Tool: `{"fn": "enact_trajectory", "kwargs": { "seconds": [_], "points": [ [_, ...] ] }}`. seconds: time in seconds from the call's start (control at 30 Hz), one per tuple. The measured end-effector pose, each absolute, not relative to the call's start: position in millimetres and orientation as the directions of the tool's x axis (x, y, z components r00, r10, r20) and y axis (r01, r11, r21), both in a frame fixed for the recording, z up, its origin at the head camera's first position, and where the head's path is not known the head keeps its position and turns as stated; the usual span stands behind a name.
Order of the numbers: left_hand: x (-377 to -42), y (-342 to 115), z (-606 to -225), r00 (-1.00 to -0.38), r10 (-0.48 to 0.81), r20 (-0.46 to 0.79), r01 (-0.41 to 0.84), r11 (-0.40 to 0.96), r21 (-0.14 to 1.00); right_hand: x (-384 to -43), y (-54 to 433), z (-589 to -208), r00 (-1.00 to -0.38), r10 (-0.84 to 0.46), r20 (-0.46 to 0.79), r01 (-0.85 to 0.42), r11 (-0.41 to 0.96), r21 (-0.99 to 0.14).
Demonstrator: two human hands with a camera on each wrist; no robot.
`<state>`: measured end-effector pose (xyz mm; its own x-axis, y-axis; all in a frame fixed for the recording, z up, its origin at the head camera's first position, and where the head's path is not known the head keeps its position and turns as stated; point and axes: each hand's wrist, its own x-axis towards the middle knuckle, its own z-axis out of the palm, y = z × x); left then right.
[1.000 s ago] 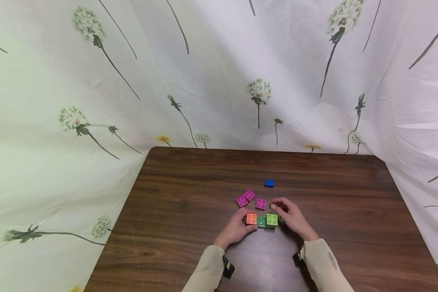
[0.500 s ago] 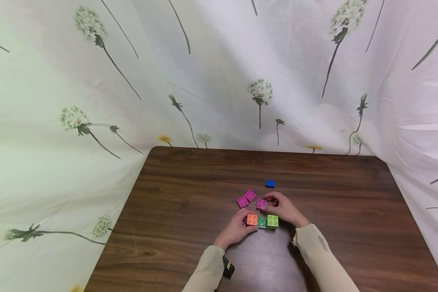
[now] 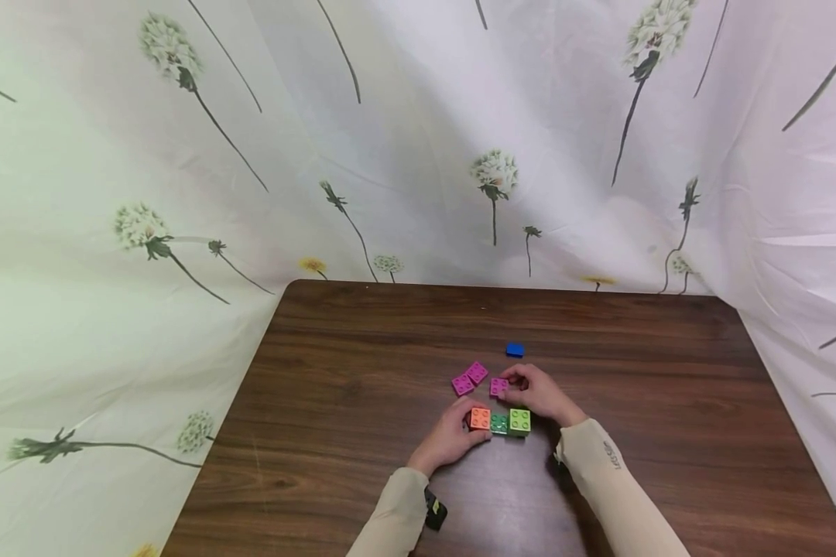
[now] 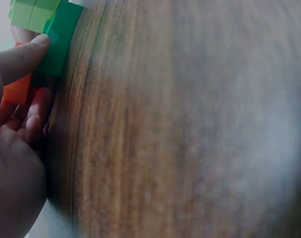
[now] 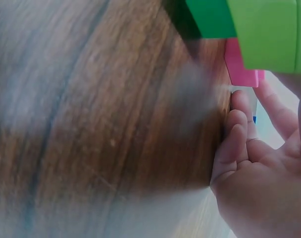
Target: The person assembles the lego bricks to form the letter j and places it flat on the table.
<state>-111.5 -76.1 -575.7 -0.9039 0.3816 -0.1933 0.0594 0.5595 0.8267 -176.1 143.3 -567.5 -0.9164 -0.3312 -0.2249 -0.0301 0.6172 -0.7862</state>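
My left hand (image 3: 447, 437) grips the left end of a toy brick assembly, thumb in front and fingers behind. An orange brick (image 3: 480, 418) and a lime brick (image 3: 519, 421) sit at the ends of a lower dark green brick (image 3: 499, 423). In the left wrist view the thumb lies along the green brick (image 4: 59, 44), beside the orange brick (image 4: 18, 90). Behind the assembly, my right hand (image 3: 539, 394) pinches a magenta brick (image 3: 498, 387) between thumb and fingers. The right wrist view shows that magenta brick (image 5: 241, 67) partly hidden by the lime brick (image 5: 267, 34).
Two more magenta bricks, one nearer (image 3: 463, 384) and one farther (image 3: 477, 373), lie corner to corner left of the pinched one. A small blue brick (image 3: 515, 350) lies farther back. The brown wooden table (image 3: 348, 356) meets a dandelion-print cloth (image 3: 418, 155) at its far edge.
My right hand has moved left and slightly back from beside the lime brick, and its fingers have closed on the magenta brick. My left hand has stayed on the assembly.
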Motion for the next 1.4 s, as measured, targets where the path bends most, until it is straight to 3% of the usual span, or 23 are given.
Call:
{"fn": "enact_trajectory", "kwargs": {
  "seconds": [1.4],
  "points": [
    [-110.5, -74.7, -576.1, -0.915, 0.371, -0.157, 0.087, 0.563, 0.822, -173.9, 146.9, -564.2, -0.932, -0.313, -0.183, -0.035, 0.58, -0.814]
  ]
}}
